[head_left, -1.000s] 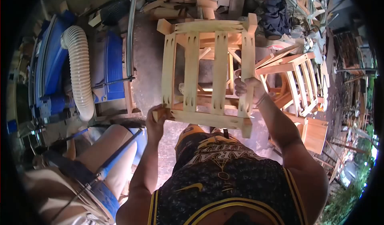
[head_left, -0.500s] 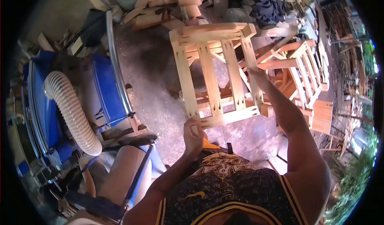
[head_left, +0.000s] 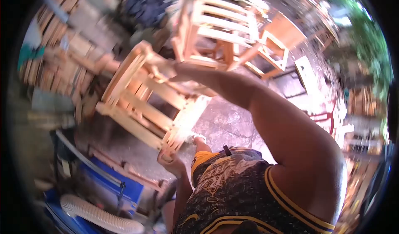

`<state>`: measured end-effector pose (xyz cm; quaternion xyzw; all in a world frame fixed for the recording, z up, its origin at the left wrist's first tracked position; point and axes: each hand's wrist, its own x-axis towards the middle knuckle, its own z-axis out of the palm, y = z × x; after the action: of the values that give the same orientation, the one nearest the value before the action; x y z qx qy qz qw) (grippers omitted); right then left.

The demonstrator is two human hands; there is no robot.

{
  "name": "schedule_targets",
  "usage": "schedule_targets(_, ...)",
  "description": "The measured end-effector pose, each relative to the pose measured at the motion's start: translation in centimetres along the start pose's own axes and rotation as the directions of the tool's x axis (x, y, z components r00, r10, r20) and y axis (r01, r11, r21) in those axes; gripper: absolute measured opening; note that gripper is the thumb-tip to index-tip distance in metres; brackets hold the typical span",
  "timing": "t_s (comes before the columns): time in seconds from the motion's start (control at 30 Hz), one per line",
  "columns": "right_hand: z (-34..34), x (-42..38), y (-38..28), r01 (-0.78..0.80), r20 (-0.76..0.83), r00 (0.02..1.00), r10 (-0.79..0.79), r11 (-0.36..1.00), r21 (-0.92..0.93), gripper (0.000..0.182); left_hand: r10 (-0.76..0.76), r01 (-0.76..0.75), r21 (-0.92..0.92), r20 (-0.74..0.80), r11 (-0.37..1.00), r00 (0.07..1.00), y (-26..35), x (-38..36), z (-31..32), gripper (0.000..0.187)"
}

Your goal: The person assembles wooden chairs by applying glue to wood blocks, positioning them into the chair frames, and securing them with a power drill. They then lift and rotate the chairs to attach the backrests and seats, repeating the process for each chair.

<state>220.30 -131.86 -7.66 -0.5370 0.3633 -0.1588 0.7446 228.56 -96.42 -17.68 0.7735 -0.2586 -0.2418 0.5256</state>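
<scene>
A slatted wooden chair frame (head_left: 143, 105) of pale wood hangs tilted at centre left, over the floor. My left hand (head_left: 170, 161) grips its lower corner, fingers wrapped round the wood. Along the upper right side of the frame lies my right hand (head_left: 164, 67); motion blur smears its fingers, so their grip cannot be made out. The bright lower rail of the frame is beside my lower leg.
Behind the frame stands another slatted wooden chair (head_left: 224, 24), with a smaller wooden chair (head_left: 278, 38) to its right. Stacked wood (head_left: 45, 80) fills the left. A blue machine (head_left: 112, 180) and ribbed hose (head_left: 99, 217) are at the lower left.
The view has swung to the right. The held frame has turned and tilted and now appears further left, with both hands still at it. More chairs and greenery show on the right.
</scene>
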Motion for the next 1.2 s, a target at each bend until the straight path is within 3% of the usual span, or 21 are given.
schedule_targets(0.03, 2.0, -5.6, -1.4, 0.092, -0.147, 0.979, -0.139, 0.953, -0.287, 0.061, 0.029, -0.031, 0.075, 0.027, 0.997, 0.999, 0.1, 0.0, -0.3, 0.037)
schedule_targets(0.07, 1.7, -8.0, 1.0, 0.212, -0.098, 0.937, -0.336, 0.768, -0.605, 0.064, 0.022, -0.026, 0.073, 0.051, 0.997, 0.998, 0.4, 0.0, -0.6, 0.038)
schedule_targets(0.1, 1.0, -9.4, 3.9, 0.267, 0.014, 0.878, -0.479, 0.466, -0.843, 0.067, 0.013, -0.017, 0.072, 0.066, 0.997, 0.998, 0.7, 0.0, -0.5, 0.038)
schedule_targets(0.17, 2.1, -16.3, 7.6, 0.42, 0.017, 0.692, -0.721, 0.384, -0.822, 0.071, 0.203, -0.207, 0.111, 0.051, 0.972, 0.978, 1.7, -1.5, -0.5, 0.046)
schedule_targets(0.23, 1.2, -25.4, 11.8, 0.349, -0.022, 0.823, -0.568, 0.536, -0.769, 0.076, 0.49, -0.475, 0.206, -0.03, 0.856, 0.871, 2.9, -3.5, -0.2, 0.063)
schedule_targets(0.27, 0.1, -30.2, 14.7, 0.225, -0.094, 0.891, -0.445, 0.612, -0.758, 0.078, 0.557, -0.553, 0.196, 0.04, 0.809, 0.829, 3.8, -5.1, 0.2, 0.072)
schedule_targets(0.33, -2.9, -39.4, 22.9, -0.079, -0.261, 0.946, -0.194, 0.642, -0.763, 0.08, 0.548, -0.56, 0.102, 0.125, 0.822, 0.827, 6.5, -10.4, 2.4, 0.07)
schedule_targets(0.37, -4.1, -44.7, 25.4, -0.286, -0.365, 0.931, 0.027, 0.675, -0.68, 0.082, 0.513, -0.528, 0.024, 0.202, 0.849, 0.834, 7.7, -13.9, 3.7, 0.068)
schedule_targets(0.4, -5.9, -49.2, 30.6, -0.404, -0.443, 0.889, 0.113, 0.65, -0.644, 0.079, 0.423, -0.414, -0.096, 0.301, 0.905, 0.855, 8.7, -17.9, 4.8, 0.066)
schedule_targets(0.47, -7.9, -59.6, 38.9, -0.58, -0.623, 0.767, 0.154, 0.583, -0.57, 0.076, 0.525, -0.516, -0.142, 0.399, 0.845, 0.751, 5.4, -24.3, 7.5, 0.064)
schedule_targets(0.5, -7.2, -65.2, 39.7, -0.669, -0.731, 0.639, 0.24, 0.642, -0.374, 0.076, 0.274, -0.155, -0.246, 0.588, 0.957, 0.761, 3.7, -27.5, 7.8, 0.061)
schedule_targets(0.53, -7.4, -70.4, 45.1, -0.668, -0.798, 0.583, 0.151, 0.648, -0.366, 0.074, 0.529, -0.479, -0.271, 0.632, 0.835, 0.566, 5.1, -29.7, 7.5, 0.059)
schedule_targets(0.6, -6.1, -80.2, 50.4, -0.751, -0.851, 0.352, 0.389, 0.661, -0.008, 0.075, 0.539, -0.606, -0.184, 0.693, 0.774, 0.479, 6.5, -32.6, 7.0, 0.054)
schedule_targets(0.63, -5.4, -84.6, 55.6, -0.759, -0.88, 0.24, 0.411, 0.644, 0.093, 0.075, 0.545, -0.662, -0.161, 0.721, 0.732, 0.428, 6.9, -33.5, 6.8, 0.052)
schedule_targets(0.7, -2.1, -91.5, 58.2, -0.78, -0.868, 0.068, 0.493, 0.568, 0.262, 0.074, 0.522, -0.667, -0.14, 0.745, 0.732, 0.416, 6.8, -34.6, 6.8, 0.051)
schedule_targets(0.83, 1.5, -96.6, 59.7, -0.789, -0.766, 0.002, 0.643, 0.472, 0.393, 0.066, 0.521, -0.781, -0.033, 0.762, 0.624, 0.384, 3.8, -32.4, 10.3, 0.051)
schedule_targets(0.9, 0.6, -95.9, 59.3, -0.742, -0.707, -0.024, 0.707, 0.462, 0.487, 0.065, 0.227, -0.783, 0.111, 0.924, 0.612, 0.309, 0.5, -28.9, 13.3, 0.052)
schedule_targets(0.93, -0.1, -95.2, 62.0, -0.713, -0.733, 0.003, 0.68, 0.515, 0.476, 0.064, -0.022, -0.736, 0.248, 0.953, 0.629, 0.303, -1.9, -26.5, 15.3, 0.053)
schedule_targets(1.0, -1.7, -93.7, 62.0, -0.62, -0.78, 0.053, 0.623, 0.633, 0.463, 0.065, -0.412, -0.637, 0.45, 0.884, 0.626, 0.22, -5.9, -22.3, 18.7, 0.054)
schedule_targets(1.1, -5.7, -90.1, 56.8, -0.602, -0.77, 0.182, 0.612, 0.688, 0.404, 0.062, -0.562, -0.666, 0.56, 0.789, 0.493, 0.248, -3.5, -21.3, 24.1, 0.052)
schedule_targets(1.2, -10.6, -87.8, 54.4, -0.619, -0.793, 0.241, 0.559, 0.718, 0.319, 0.062, -0.462, -0.645, 0.496, 0.854, 0.581, 0.239, -4.6, -20.8, 32.1, 0.049)
